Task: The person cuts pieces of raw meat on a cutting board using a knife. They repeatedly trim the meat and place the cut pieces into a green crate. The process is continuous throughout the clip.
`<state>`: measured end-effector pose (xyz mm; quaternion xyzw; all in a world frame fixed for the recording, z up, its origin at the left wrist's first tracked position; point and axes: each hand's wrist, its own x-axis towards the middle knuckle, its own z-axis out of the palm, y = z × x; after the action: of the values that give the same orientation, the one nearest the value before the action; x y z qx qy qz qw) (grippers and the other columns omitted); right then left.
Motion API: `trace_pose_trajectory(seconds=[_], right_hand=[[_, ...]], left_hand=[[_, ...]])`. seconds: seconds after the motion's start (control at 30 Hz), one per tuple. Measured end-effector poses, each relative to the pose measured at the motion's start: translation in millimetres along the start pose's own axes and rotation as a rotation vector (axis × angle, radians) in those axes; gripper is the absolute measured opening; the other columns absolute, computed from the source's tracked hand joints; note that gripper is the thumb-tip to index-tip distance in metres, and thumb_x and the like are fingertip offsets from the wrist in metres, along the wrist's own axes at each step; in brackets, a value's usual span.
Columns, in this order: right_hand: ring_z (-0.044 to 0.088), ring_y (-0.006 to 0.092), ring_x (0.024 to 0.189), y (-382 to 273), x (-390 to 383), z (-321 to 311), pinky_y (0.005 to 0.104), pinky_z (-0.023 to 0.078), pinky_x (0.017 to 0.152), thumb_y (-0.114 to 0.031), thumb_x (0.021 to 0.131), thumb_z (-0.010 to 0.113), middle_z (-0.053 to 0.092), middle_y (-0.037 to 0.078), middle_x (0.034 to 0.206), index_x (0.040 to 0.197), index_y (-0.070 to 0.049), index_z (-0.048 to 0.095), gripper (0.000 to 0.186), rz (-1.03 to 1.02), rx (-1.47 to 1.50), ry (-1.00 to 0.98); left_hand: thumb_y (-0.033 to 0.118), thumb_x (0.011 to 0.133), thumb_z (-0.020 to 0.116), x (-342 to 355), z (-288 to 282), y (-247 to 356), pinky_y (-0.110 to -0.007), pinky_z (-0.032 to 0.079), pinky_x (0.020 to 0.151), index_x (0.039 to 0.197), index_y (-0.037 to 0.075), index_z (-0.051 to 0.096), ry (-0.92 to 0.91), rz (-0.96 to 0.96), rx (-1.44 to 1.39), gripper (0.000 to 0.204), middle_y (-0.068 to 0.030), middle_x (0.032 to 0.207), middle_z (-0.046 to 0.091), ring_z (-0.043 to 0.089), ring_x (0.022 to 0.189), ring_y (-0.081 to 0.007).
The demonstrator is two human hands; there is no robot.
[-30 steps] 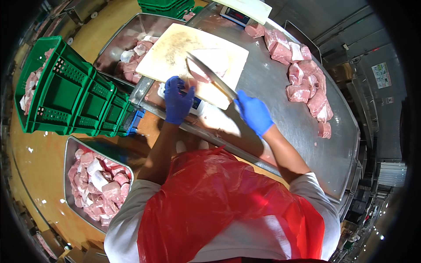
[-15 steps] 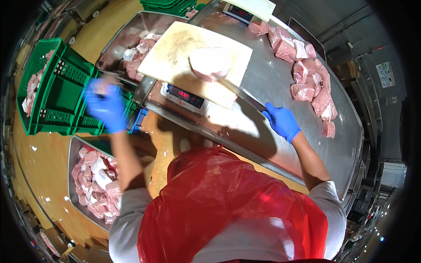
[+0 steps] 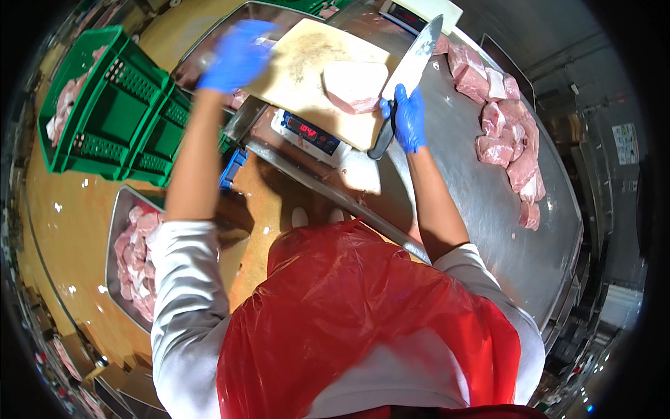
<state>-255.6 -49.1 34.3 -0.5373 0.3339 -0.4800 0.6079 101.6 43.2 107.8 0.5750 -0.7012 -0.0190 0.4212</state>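
Observation:
My right hand point(image 3: 408, 120), in a blue glove, is closed round the black handle of a large knife point(image 3: 421, 52). The blade points up and away, just right of a cream cutting board point(image 3: 300, 59). On the board lies a thick block of pale pink meat point(image 3: 356, 85), apart from both hands. My left hand point(image 3: 239, 56), also blue-gloved, is smeared by motion at the board's left corner, above a metal tub point(image 3: 192, 66) with meat pieces. Its fingers do not show clearly. Under the board sits a digital scale point(image 3: 307, 133) with a lit red display.
Several meat chunks point(image 3: 506, 140) lie along the right side of the steel table point(image 3: 467, 188). Green crates point(image 3: 118, 112) stand at the left, one with meat in it. Below them, a metal tub point(image 3: 112, 258) holds meat pieces. A second scale point(image 3: 405, 15) stands at the far edge.
My left hand has swung up and right from beside the green crates to the board's left corner. My right hand has moved left and up, and the knife now points away, blade raised.

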Motion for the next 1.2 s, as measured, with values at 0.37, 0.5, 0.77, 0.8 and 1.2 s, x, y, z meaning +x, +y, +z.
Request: trace_pose_trajectory(seconds=[0.37,0.5,0.77,0.8,1.2], right_hand=[[0.061,0.0147,0.059,-24.9,20.6,21.1,0.0307,0.05,0.056,-0.025,0.106,0.052,0.064,0.009,0.074,0.112,0.001,0.054,0.027,-0.058,-0.621,-0.132],[0.065,0.0228,0.055,-0.1,-35.1,34.8,0.0381,0.051,0.053,-0.025,0.104,0.052,0.065,0.016,0.068,0.11,0.002,0.052,0.027,-0.143,-0.9,-0.142],[0.063,0.0533,0.071,2.6,-14.4,95.2,0.058,0.051,0.063,-0.016,0.097,0.054,0.062,0.035,0.073,0.102,0.01,0.046,0.028,-0.267,-1.062,-0.138],[0.063,0.0536,0.072,5.6,-12.5,95.4,0.0583,0.051,0.064,-0.016,0.097,0.054,0.062,0.035,0.073,0.103,0.01,0.045,0.028,-0.291,-1.078,-0.137],[0.063,0.0535,0.071,-116.6,-174.9,13.1,0.0612,0.047,0.063,-0.015,0.1,0.049,0.062,0.036,0.076,0.107,0.002,0.045,0.019,0.26,-1.48,-0.55]], left_hand=[[0.021,0.088,0.07,-57.2,165.9,62.9,-0.044,0.045,0.104,0.13,0.004,0.059,0.25,-0.222,-0.197,0.046,-0.0221,0.13,0.058,0.055,0.121,-0.038],[0.014,0.09,0.066,-96.6,164.0,72.9,-0.043,0.049,0.096,0.124,0.003,0.061,0.306,-0.047,-0.042,0.036,-0.0208,0.121,0.062,0.061,0.107,-0.0359],[0.009,0.094,0.063,-133.5,121.8,44.7,-0.032,0.054,0.076,0.105,0.002,0.071,0.619,-0.187,0.017,0.015,-0.011,0.095,0.069,0.065,0.079,-0.0206],[0.008,0.093,0.063,-134.5,118.8,42.2,-0.034,0.055,0.076,0.102,0.002,0.071,0.619,-0.199,0.046,0.013,-0.0123,0.094,0.069,0.066,0.08,-0.0235],[0.01,0.091,0.066,-113.5,137.1,4.8,-0.034,0.055,0.079,0.102,0.008,0.071,0.643,0.047,-0.067,0.011,-0.0117,0.104,0.071,0.067,0.091,-0.0257]])
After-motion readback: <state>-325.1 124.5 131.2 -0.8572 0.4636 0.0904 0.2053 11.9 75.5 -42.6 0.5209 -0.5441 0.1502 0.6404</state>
